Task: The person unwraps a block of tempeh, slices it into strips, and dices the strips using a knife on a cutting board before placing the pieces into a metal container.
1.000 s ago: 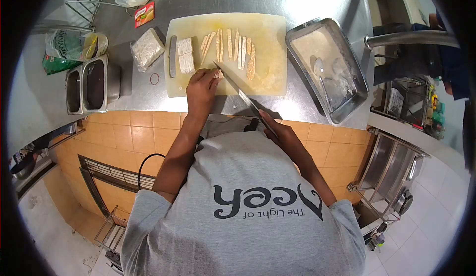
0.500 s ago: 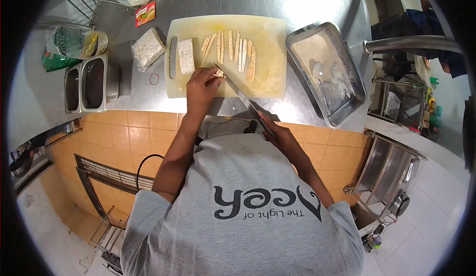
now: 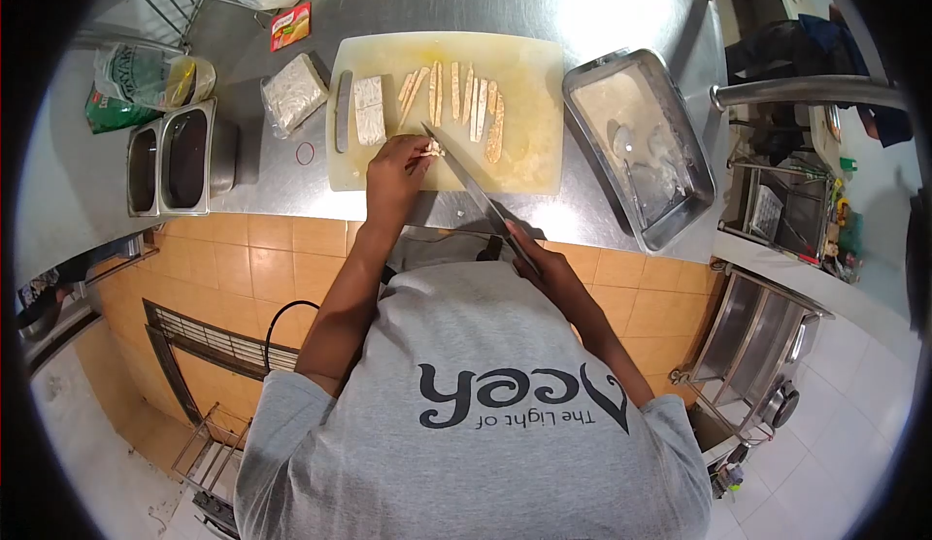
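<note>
My left hand [image 3: 396, 173] is closed on a small pale piece [image 3: 433, 148] at the lower part of the cutting board [image 3: 529, 103]. In my right hand [image 3: 544, 261] is the handle of a knife [image 3: 471, 183], its blade slanting up and left so that the tip lies beside the small piece. Above my left hand stands a pale block [image 3: 369, 111] with a cut line across it. Several thin pale strips [image 3: 455, 90] lie spread over the middle of the board.
A metal tray [image 3: 636, 142] with pale liquid and a spoon is right of the board. To the left are a wrapped block [image 3: 294, 94], a red rubber band [image 3: 305, 154], a red packet [image 3: 290, 27] and metal containers [image 3: 184, 160]. Another person's dark clothing [image 3: 825, 60] shows upper right.
The small piece between my left fingers has changed its angle slightly, and the knife tip has shifted a little beside it. The whole view has also shifted slightly.
</note>
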`<state>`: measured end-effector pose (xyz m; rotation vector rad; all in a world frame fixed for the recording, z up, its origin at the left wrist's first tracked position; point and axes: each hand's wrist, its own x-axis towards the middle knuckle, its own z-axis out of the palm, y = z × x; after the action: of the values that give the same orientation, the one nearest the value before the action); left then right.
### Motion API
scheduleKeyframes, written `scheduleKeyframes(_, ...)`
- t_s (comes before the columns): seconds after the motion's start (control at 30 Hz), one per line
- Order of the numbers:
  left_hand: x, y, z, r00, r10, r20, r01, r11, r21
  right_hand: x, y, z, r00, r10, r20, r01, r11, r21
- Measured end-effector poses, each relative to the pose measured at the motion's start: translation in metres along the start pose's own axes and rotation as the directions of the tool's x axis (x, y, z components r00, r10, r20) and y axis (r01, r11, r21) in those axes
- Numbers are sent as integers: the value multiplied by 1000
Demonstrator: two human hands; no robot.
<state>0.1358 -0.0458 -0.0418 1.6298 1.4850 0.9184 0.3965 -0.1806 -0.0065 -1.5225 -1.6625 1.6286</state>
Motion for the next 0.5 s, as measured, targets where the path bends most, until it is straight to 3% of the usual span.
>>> scheduleKeyframes(0.1, -3, -6, 6, 995, 65, -70, -67, 997, -31, 2, 9, 2, 995, -97, -30, 96, 995, -37)
scheduleKeyframes(0.17, -4, -8, 8, 990, 91, -104, -97, 994, -56, 2, 8, 0, 999, -39, 11, 39, 998, 58)
scheduleKeyframes(0.27, -4, -5, 5, 997, 23, -77, -27, 998, -54, 2, 7, -4, 999, -4, 54, -4, 987, 160)
scheduleKeyframes(0.5, 0, 1, -1, 996, 80, -35, -77, 994, 80, 6, 3, -13, 995, -44, 86, 25, 978, 208)
